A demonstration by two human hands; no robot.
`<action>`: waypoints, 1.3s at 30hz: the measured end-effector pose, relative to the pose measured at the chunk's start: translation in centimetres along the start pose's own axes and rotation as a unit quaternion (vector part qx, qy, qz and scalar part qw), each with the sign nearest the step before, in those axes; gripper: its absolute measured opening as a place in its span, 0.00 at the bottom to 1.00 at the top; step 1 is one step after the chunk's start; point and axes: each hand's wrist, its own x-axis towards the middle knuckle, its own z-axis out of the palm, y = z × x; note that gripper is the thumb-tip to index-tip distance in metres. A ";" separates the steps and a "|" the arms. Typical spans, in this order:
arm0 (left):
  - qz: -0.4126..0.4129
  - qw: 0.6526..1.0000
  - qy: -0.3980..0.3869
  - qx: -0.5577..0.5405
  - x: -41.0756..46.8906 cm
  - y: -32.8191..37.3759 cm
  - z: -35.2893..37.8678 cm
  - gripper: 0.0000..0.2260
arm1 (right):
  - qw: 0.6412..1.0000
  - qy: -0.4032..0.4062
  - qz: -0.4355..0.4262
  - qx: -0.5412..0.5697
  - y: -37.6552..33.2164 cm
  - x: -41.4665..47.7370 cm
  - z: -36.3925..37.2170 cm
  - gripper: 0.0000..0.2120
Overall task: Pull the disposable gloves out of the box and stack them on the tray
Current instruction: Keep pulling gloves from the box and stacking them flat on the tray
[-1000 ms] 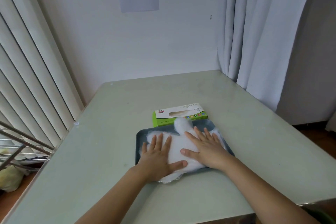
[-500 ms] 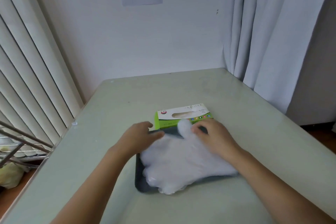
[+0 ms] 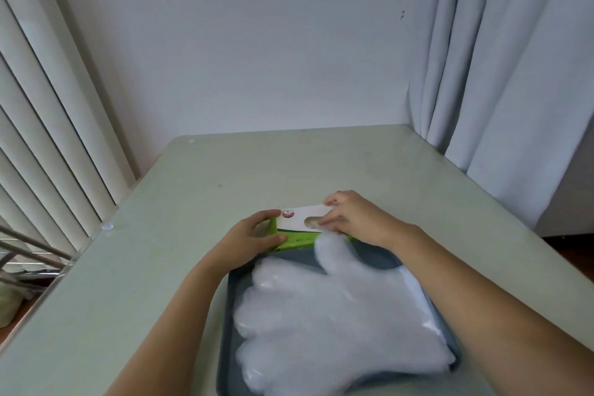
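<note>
A green and white glove box (image 3: 297, 228) lies flat on the table just behind the dark grey tray (image 3: 226, 325). A stack of clear disposable gloves (image 3: 334, 321) lies spread across the tray, its thumb reaching toward the box. My left hand (image 3: 249, 239) grips the box's left end, thumb on the front, fingers at the back. My right hand (image 3: 348, 217) rests on top of the box with its fingertips at the oval opening; whether they pinch a glove is hidden.
The pale green table (image 3: 180, 202) stands in a corner, with vertical blinds (image 3: 48, 138) on the left and white curtains (image 3: 501, 74) on the right. A metal rack (image 3: 22, 254) sits beyond the left table edge.
Both hands have lifted off the glove stack and moved back to the box. My left hand now grips its left end and my right hand reaches its opening.
</note>
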 end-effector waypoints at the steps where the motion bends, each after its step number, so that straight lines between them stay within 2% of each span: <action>1: 0.001 1.000 -0.004 0.001 0.2 -0.1 -0.1 0.22 | 1.000 -0.012 -0.010 -0.022 0.2 0.3 -0.1 0.12; 4: -0.001 1.000 -0.007 -0.006 0.6 -0.6 0.1 0.25 | 0.997 -0.041 -0.039 -0.057 0.2 1.3 0.0 0.15; 11: 0.008 1.000 0.005 0.002 0.8 -1.0 0.3 0.26 | 0.994 0.043 -0.092 -0.037 0.8 2.2 0.9 0.05; 16: 0.014 1.000 0.001 -0.007 1.0 -1.3 0.3 0.26 | 0.988 0.083 -0.051 0.119 1.4 1.4 1.3 0.03; 26: 0.032 0.999 -0.016 -0.009 1.0 -1.6 0.2 0.22 | 0.962 0.141 0.027 0.231 1.4 2.0 1.2 0.02; 29: 0.046 0.999 -0.020 -0.005 1.1 -1.7 0.3 0.21 | 0.945 0.165 0.058 0.276 1.3 2.3 1.3 0.04; 32: 0.050 0.998 -0.022 0.006 1.2 -1.8 0.4 0.21 | 0.888 0.171 0.112 0.412 0.9 2.5 1.3 0.05; 36: 0.039 0.999 -0.030 0.024 1.5 -2.0 0.3 0.21 | 0.760 0.165 0.169 0.605 0.2 2.4 -0.4 0.04; 39: 0.041 0.999 -0.026 0.023 1.5 -2.1 0.3 0.21 | 0.654 0.213 0.131 0.714 -0.2 2.0 -3.2 0.11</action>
